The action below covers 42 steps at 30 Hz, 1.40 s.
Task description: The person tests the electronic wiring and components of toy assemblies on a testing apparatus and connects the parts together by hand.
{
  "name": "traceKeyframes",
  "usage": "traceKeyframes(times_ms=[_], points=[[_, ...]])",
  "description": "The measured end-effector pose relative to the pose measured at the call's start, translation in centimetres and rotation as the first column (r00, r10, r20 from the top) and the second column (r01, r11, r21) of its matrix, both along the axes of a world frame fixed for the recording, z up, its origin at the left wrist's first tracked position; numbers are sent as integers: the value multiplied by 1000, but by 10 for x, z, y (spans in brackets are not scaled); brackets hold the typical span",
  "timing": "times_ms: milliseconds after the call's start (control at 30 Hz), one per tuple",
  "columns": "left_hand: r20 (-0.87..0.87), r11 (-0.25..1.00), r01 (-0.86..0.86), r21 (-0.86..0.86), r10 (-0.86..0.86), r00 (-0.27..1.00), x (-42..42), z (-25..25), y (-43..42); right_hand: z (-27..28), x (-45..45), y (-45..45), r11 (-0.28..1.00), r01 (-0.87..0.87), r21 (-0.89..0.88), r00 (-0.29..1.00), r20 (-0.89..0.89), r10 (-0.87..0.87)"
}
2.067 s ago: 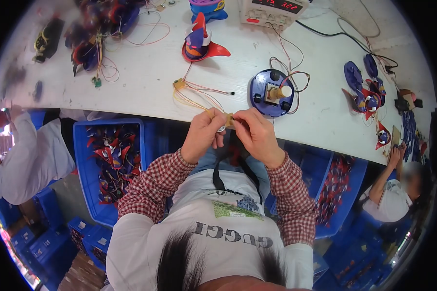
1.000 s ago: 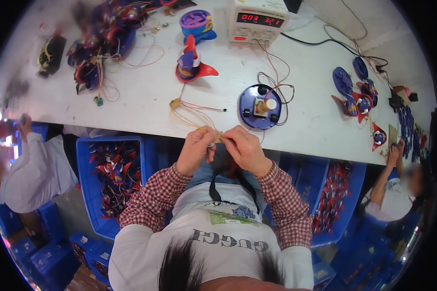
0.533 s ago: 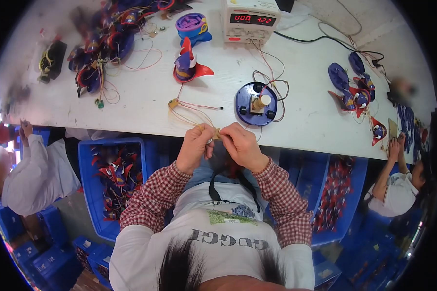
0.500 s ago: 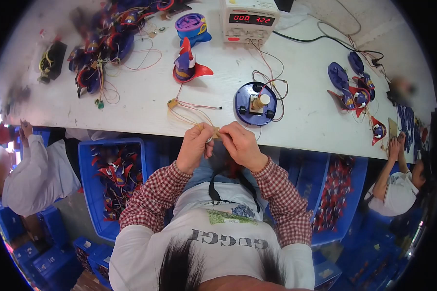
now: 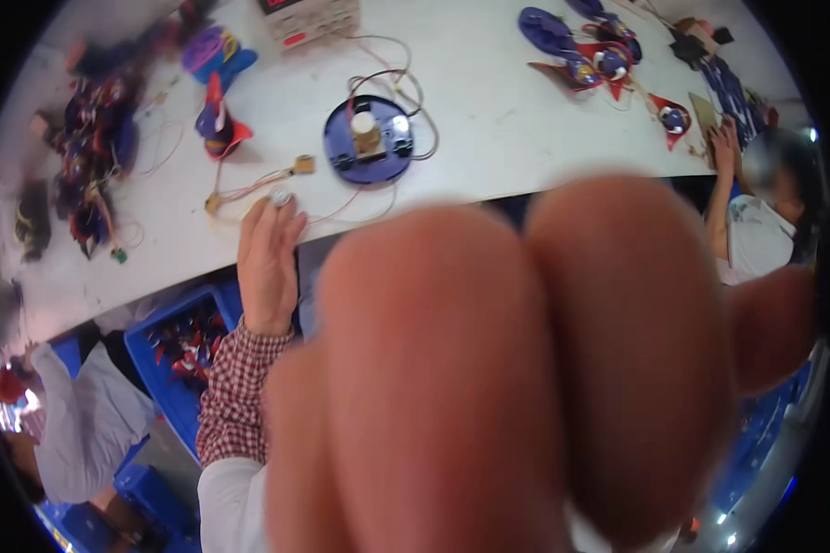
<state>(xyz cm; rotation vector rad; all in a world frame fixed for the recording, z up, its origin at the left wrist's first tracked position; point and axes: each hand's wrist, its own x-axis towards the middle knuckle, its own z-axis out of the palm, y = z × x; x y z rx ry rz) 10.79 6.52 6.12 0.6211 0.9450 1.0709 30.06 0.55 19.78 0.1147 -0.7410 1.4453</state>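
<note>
My left hand [image 5: 269,267] is at the table's near edge, fingers closed around a small silvery round part [image 5: 279,196]. My right hand [image 5: 526,369] fills the centre and lower right, very close to the camera and blurred. Its fingers look bent, and whether they hold anything is hidden. Beyond my left hand lie a small tan board [image 5: 302,165] and a second board [image 5: 213,204], with thin wires between them. A red and purple figure [image 5: 217,126] stands behind these. To their right is a round purple base [image 5: 341,147] with a white-topped post.
A power supply [image 5: 315,20] and a blue and purple container [image 5: 214,55] stand at the back. Piled figures [image 5: 97,129] lie left, more parts [image 5: 609,60] right. A blue bin [image 5: 171,369] is below the table. Co-workers [image 5: 92,415] sit left and right [image 5: 756,230].
My right hand has left the small board and come up close to the camera. The board now lies on the table. The view has shifted right and tilted.
</note>
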Motion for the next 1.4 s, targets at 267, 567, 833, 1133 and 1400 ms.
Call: traceKeyframes(times_ms=[267,567,833,1133,1400], points=[[-283,981,-120,155,161,946,6,-17,-10,4,19,-12,987,157,47,983,89,-160],[-269,981,-99,165,141,953,12,5,-4,-3,22,-11,966,244,90,962,104,-252],[-381,900,112,422,64,922,23,18,-8,-9,26,-19,932,346,107,928,105,-357],[-728,529,556,640,189,658,58,-2,37,-41,44,-9,812,579,-78,721,514,-465],[-793,431,666,609,337,508,77,-36,54,-99,33,54,722,625,296,-137,953,-272]])
